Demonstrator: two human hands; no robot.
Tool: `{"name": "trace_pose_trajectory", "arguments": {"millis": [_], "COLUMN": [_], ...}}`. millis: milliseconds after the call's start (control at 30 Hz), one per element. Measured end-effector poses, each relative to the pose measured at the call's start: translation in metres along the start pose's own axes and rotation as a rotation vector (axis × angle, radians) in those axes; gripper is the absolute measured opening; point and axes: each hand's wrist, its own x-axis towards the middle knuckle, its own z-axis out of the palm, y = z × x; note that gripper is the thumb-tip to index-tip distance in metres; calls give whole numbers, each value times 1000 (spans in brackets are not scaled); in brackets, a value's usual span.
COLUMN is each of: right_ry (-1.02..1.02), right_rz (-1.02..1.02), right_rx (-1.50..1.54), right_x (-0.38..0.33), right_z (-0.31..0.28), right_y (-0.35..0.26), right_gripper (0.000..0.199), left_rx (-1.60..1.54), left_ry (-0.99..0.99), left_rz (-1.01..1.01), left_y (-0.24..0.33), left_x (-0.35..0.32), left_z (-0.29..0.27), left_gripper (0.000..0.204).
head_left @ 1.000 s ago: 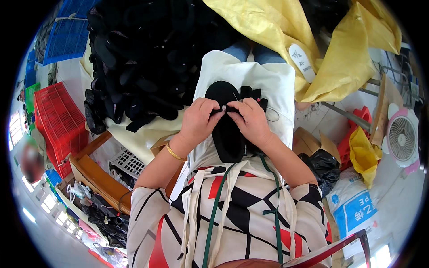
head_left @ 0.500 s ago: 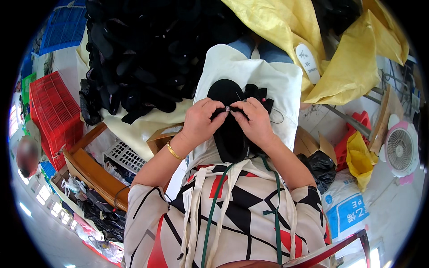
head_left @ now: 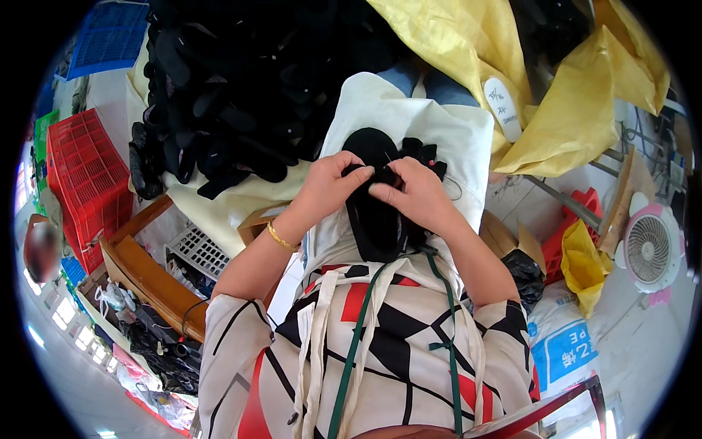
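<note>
On the white cloth [head_left: 468, 146] over my lap lies a black shoe [head_left: 374, 234], its rounded toe pointing away from me. Above its middle, my left hand [head_left: 329, 184] pinches one side of a small black fabric strip [head_left: 382, 175]. My right hand [head_left: 423, 194] has the strip's other side between thumb and fingers. The fingertips hide much of the strip, and whether it is joined to the shoe cannot be made out. A black fabric bow [head_left: 420, 151] lies just beyond my right hand, with a thin dark thread loop [head_left: 455, 190] beside it.
A large heap of black shoes [head_left: 234, 88] fills the far left. Yellow sacking [head_left: 563, 139] and a white insole [head_left: 502, 106] are at the far right. Red crates [head_left: 88, 190] and a wooden frame [head_left: 150, 282] stand left; a pink-and-white fan [head_left: 651, 245] stands right.
Both hands have shifted their grip on the black strip. A small shiny piece seen between the fingertips before is now out of sight. The shoe stays nearly in place.
</note>
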Motion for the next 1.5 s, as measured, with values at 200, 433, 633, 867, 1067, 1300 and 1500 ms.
{"name": "trace_pose_trajectory", "arguments": {"millis": [200,433,633,867,1067,1300,1500], "right_ry": [53,561,319,218,355,349,422], "right_rz": [-144,-229,-18,45,82,-21,-187], "right_rx": [-345,-163,1609,1788,1762,1575,1353], "right_x": [-14,-6,2,-39,-70,-78,-136], "right_z": [-12,-23,17,17,24,25,40], "right_y": [-5,-6,-20,8,6,-16,-22], "right_gripper": [27,18,23,37,31,26,27], "left_rx": [-183,-156,-89,-37,-151,160,287], "left_ry": [23,78,76,203,202,312,331], "left_rz": [-198,-242,-294,-106,-106,23,228], "left_y": [17,12,21,-1,-2,-2,5], "left_x": [1,4,9,10,0,-6,-37], "left_z": [2,7,7,20,26,34,56], "left_gripper": [27,31,31,32,30,34,30]}}
